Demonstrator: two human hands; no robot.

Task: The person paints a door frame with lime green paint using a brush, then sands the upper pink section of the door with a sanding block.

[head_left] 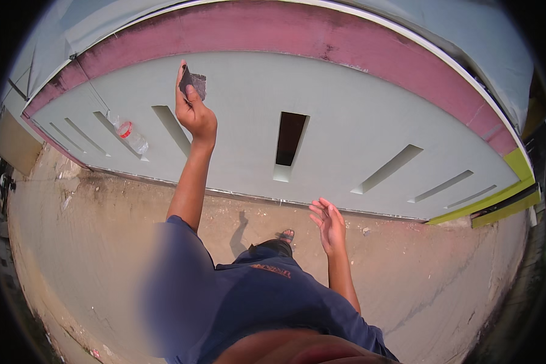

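Observation:
My left hand (197, 118) is raised high at the pale grey-white wall (242, 109). Between its thumb and fingers is a dark grey folded piece of sandpaper (198, 85), held just below the pink band (224, 29) that runs along the wall's top. From this view I cannot tell whether the sandpaper touches the wall. Lower and to the right, my right hand (332, 229) hangs in front of the wall's foot with fingers apart and nothing in it.
Tall narrow slots, such as the middle one (291, 139), pierce the wall. A clear plastic bottle with a red band (132, 137) hangs by a cord at the left. Sandy ground (406, 273) lies below, with a sandalled foot (287, 235). A yellow-green edge (515, 176) stands far right.

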